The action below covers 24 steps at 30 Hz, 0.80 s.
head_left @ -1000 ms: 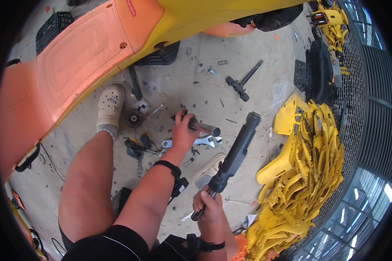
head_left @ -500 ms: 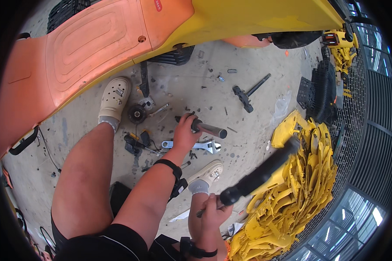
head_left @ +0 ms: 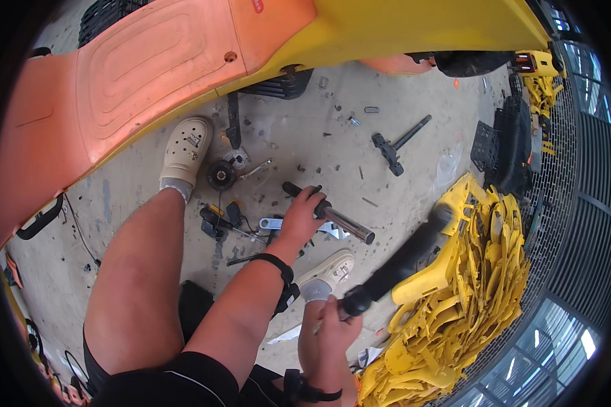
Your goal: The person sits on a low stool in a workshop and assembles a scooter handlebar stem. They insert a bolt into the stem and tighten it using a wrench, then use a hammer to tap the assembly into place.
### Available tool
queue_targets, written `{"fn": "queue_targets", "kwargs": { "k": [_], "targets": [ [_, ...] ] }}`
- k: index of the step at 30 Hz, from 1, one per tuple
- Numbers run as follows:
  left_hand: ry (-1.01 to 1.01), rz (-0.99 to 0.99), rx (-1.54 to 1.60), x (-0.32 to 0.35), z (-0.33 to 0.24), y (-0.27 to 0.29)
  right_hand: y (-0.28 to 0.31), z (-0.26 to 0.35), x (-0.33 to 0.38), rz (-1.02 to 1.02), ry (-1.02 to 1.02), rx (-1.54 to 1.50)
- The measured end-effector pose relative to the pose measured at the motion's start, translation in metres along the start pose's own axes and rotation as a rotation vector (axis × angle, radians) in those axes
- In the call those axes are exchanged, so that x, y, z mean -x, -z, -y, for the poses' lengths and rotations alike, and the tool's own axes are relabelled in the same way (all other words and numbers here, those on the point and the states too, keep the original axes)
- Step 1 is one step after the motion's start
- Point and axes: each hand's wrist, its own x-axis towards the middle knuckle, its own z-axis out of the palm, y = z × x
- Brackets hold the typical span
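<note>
My left hand [head_left: 304, 216] is wrapped round a chrome-and-black tube [head_left: 349, 225], which looks like a fork leg; its chrome end points right and toward me. Lower right, my right hand [head_left: 339, 332] grips the near end of a longer black tube [head_left: 404, 260]. The black tube slants up and right, its far end blurred in front of the yellow pile. My fingers partly hide what the right hand closes on. Below the left hand's tube lies an adjustable wrench [head_left: 273, 223] on the floor, partly covered by the hand and tube.
An orange and yellow vehicle body [head_left: 163, 61] spans the far left. Yellow plastic pieces [head_left: 455, 305] are heaped at right. On the floor lie a black T-shaped part [head_left: 388, 154], a small black wheel [head_left: 221, 175] and a power tool [head_left: 214, 224]. A black crate [head_left: 484, 146] stands far right.
My left hand and its tube have moved right and toward me, now covering more of the wrench. The black tube's far end has swung slightly left. The whole view has shifted a little.
</note>
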Motion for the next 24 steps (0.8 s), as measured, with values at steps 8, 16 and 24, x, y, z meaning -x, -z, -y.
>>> {"fn": "queue_targets", "kwargs": {
  "k": [8, 16, 24],
  "targets": [
    [0.007, -0.003, 0.03, 0.0, -0.001, 0.003, 0.003, -0.052, -0.025, -0.011, -0.096, 0.026],
    [0.041, 0.094, 0.056, 0.007, 0.001, 0.001, 0.02, -0.014, -0.024, -0.11, 0.103, -0.129],
    [0.005, -0.02, -0.021, 0.01, -0.01, -0.01, 0.034, 0.001, -0.006, 0.04, -0.07, -0.264]
  ]
}}
